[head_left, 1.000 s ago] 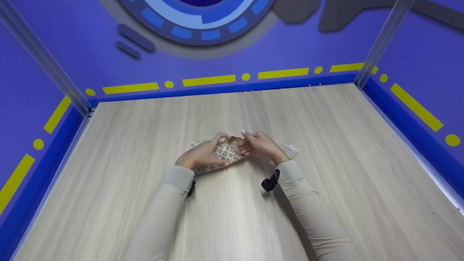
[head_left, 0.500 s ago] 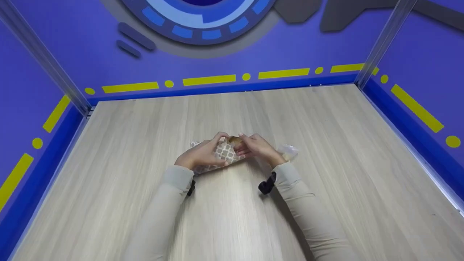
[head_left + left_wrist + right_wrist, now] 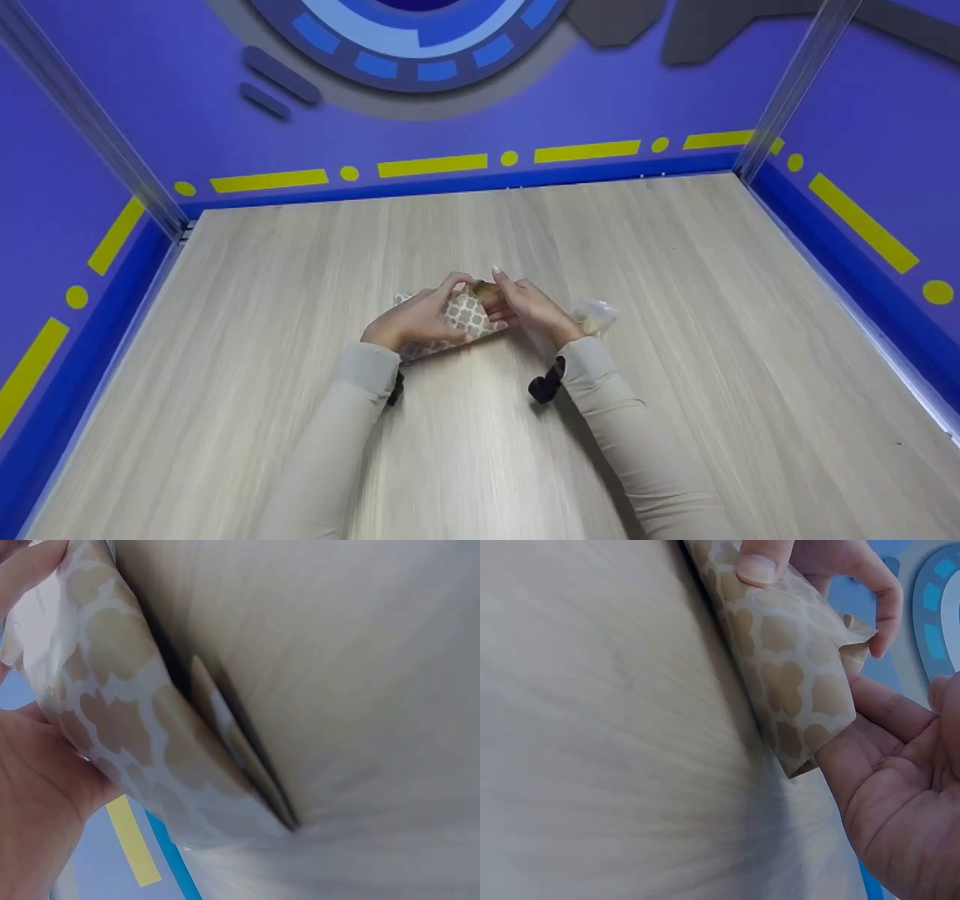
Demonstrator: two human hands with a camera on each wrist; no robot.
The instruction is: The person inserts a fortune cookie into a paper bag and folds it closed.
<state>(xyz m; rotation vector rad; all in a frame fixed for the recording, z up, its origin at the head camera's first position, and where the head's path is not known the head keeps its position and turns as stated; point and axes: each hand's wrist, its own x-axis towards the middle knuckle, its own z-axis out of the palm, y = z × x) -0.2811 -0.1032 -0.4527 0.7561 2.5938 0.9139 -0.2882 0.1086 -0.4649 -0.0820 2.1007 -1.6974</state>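
Note:
A patterned paper bag (image 3: 466, 315), white with tan quatrefoil shapes, lies on its side in front of me, its mouth toward the right. My left hand (image 3: 416, 319) grips it across the body, thumb on the near side and fingers at the far edge. In the right wrist view the left thumb presses on the bag's printed face (image 3: 780, 682). The right hand (image 3: 536, 307) has its fingers at and inside the bag's mouth, the thumb raised apart; its fingertips are hidden. The bag's folded end (image 3: 240, 757) shows in the left wrist view.
A small clear plastic bag (image 3: 598, 315) with something pale inside lies just right of my right wrist. The wooden tabletop (image 3: 300, 285) is bounded by a blue-purple back wall (image 3: 480, 105) and side walls.
My right hand has moved slightly left, further into the bag's mouth, and its thumb has lifted. More of the clear plastic bag shows. The left hand keeps its grip.

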